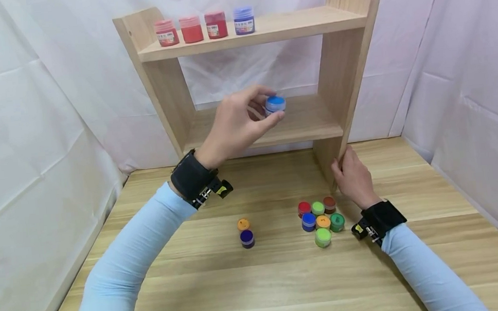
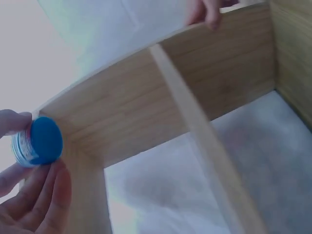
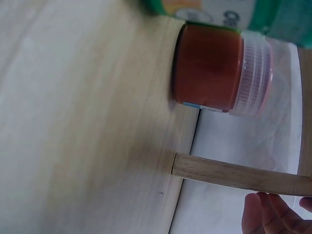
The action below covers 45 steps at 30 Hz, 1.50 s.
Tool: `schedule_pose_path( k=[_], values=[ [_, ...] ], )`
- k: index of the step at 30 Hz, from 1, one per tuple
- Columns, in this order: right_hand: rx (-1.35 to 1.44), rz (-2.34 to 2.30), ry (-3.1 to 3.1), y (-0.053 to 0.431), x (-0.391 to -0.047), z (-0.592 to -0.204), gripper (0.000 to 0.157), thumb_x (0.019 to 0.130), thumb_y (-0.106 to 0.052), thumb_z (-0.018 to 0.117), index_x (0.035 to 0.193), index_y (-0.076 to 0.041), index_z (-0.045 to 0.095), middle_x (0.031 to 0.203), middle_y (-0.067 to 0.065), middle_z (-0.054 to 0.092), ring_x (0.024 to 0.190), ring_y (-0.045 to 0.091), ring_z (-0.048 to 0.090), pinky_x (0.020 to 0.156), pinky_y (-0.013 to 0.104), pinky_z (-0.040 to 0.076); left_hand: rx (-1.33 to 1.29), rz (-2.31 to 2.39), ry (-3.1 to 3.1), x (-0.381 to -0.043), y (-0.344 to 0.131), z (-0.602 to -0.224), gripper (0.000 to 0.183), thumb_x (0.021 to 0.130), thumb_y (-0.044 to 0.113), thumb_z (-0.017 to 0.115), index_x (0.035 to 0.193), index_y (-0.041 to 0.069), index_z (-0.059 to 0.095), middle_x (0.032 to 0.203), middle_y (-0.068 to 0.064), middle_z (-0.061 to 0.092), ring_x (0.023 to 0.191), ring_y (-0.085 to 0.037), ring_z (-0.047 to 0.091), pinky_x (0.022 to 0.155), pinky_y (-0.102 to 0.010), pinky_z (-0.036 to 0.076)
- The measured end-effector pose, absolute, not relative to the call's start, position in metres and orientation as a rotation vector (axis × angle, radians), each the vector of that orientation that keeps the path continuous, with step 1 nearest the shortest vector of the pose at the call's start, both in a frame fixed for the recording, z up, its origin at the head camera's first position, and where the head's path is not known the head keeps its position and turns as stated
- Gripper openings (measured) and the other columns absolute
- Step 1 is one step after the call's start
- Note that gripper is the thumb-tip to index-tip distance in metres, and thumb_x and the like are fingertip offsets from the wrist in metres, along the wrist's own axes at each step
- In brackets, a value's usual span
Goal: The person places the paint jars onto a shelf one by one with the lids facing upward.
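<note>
Left hand (image 1: 239, 119) pinches blue jar (image 1: 275, 104) between thumb and fingers, in front of shelf's (image 1: 266, 37) middle opening. Right hand (image 1: 355, 176) grips shelf's right side, low. Four jars (image 1: 192, 30) on shelf's top; pair (image 1: 247, 239) and cluster of seven (image 1: 322, 222) on table (image 1: 268, 290), front of shelf. Risk: smooth jar could slip from fingertip pinch; right-hand tug could jolt shelf, topple top jars. Top labels too small to read; green jar's (image 3: 209, 10) cut off, illegible.

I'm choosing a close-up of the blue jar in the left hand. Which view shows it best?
The left wrist view: the blue jar is largest there, end and side visible. The head view shows it smaller, in the left hand; the right wrist view doesn't show it.
</note>
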State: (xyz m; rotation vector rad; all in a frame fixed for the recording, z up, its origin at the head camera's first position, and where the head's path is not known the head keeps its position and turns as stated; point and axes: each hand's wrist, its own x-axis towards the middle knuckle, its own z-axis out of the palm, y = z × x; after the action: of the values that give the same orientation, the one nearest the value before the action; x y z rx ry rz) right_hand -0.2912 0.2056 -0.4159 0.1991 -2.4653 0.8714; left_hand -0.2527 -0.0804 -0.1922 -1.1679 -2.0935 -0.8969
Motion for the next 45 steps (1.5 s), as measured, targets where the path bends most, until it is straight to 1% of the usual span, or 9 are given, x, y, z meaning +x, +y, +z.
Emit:
schedule_pose_path(
  k=[4,6,9,16,20,24,37,41,45],
  values=[
    [0.196,0.865,-2.457,0.206,-0.291,-0.414,0.046,0.098,-0.025,0.042,0.132,0.006,0.037,0.119,0.024,0.049,0.097,0.040,0.058,0.064,0.052,0.050,-1.121,-0.962,-2.055,-0.240,-0.075,-0.171,0.038,0.081,0.014,0.074,0.113,-0.005,0.063,0.090,-0.008,0.068,0.073,-0.010,0.063,0.069,-0.025,0.051],
    [0.192,0.858,-2.452,0.206,-0.291,-0.414,0.045,0.098,-0.025,0.042,0.130,0.006,0.038,0.117,0.024,0.050,0.096,0.040,0.058,0.063,0.052,0.050,-1.098,-0.955,-2.035,-0.240,-0.073,-0.162,0.039,0.081,0.013,0.074,0.113,-0.006,0.064,0.092,-0.010,0.068,0.075,-0.012,0.063,0.070,-0.025,0.051],
    [0.189,0.850,-2.446,0.207,-0.291,-0.415,0.043,0.098,-0.025,0.042,0.127,0.006,0.039,0.113,0.023,0.051,0.093,0.039,0.059,0.061,0.051,0.049,-1.048,-0.909,-2.003,-0.247,-0.071,-0.151,0.040,0.082,0.018,0.074,0.114,-0.003,0.065,0.096,-0.008,0.069,0.078,-0.009,0.064,0.072,-0.021,0.049],
    [0.187,0.851,-2.440,0.210,-0.294,-0.418,0.044,0.098,-0.024,0.042,0.130,0.006,0.038,0.117,0.024,0.050,0.096,0.040,0.059,0.062,0.051,0.051,-0.931,-0.790,-1.866,-0.266,-0.067,-0.125,0.050,0.083,0.037,0.070,0.117,0.001,0.064,0.103,-0.003,0.068,0.085,-0.003,0.063,0.077,-0.012,0.043],
    [0.189,0.850,-2.439,0.210,-0.295,-0.418,0.044,0.098,-0.023,0.042,0.129,0.007,0.038,0.116,0.025,0.050,0.095,0.041,0.059,0.062,0.052,0.050,-0.907,-0.748,-1.837,-0.271,-0.063,-0.115,0.050,0.085,0.040,0.067,0.118,0.002,0.063,0.105,-0.001,0.068,0.088,-0.002,0.062,0.080,-0.011,0.041],
    [0.187,0.861,-2.441,0.209,-0.295,-0.419,0.044,0.098,-0.023,0.043,0.130,0.006,0.037,0.117,0.025,0.050,0.096,0.041,0.058,0.062,0.052,0.050,-0.870,-0.692,-1.862,-0.276,-0.060,-0.109,0.048,0.087,0.040,0.064,0.118,0.003,0.063,0.105,-0.001,0.068,0.085,-0.003,0.062,0.079,-0.009,0.039],
    [0.196,0.866,-2.449,0.206,-0.293,-0.416,0.046,0.098,-0.023,0.042,0.133,0.005,0.035,0.121,0.024,0.049,0.100,0.040,0.057,0.065,0.052,0.050,-0.717,-0.571,-1.903,-0.284,-0.056,-0.102,0.043,0.088,0.045,0.059,0.111,0.009,0.063,0.101,0.005,0.069,0.079,-0.001,0.061,0.069,-0.013,0.040],
    [0.201,0.855,-2.441,0.207,-0.293,-0.415,0.045,0.097,-0.023,0.043,0.133,0.005,0.036,0.119,0.024,0.049,0.098,0.039,0.058,0.063,0.052,0.050,-0.685,-0.506,-1.916,-0.283,-0.055,-0.101,0.045,0.089,0.049,0.056,0.113,0.012,0.064,0.103,0.006,0.068,0.080,-0.002,0.059,0.068,-0.014,0.038],
    [0.200,0.858,-2.435,0.207,-0.293,-0.416,0.045,0.097,-0.023,0.043,0.132,0.005,0.037,0.118,0.024,0.050,0.097,0.039,0.058,0.063,0.051,0.050,-0.636,-0.445,-1.940,-0.282,-0.054,-0.101,0.049,0.089,0.054,0.052,0.115,0.015,0.065,0.103,0.004,0.063,0.082,-0.005,0.053,0.068,-0.016,0.036]
  ],
)
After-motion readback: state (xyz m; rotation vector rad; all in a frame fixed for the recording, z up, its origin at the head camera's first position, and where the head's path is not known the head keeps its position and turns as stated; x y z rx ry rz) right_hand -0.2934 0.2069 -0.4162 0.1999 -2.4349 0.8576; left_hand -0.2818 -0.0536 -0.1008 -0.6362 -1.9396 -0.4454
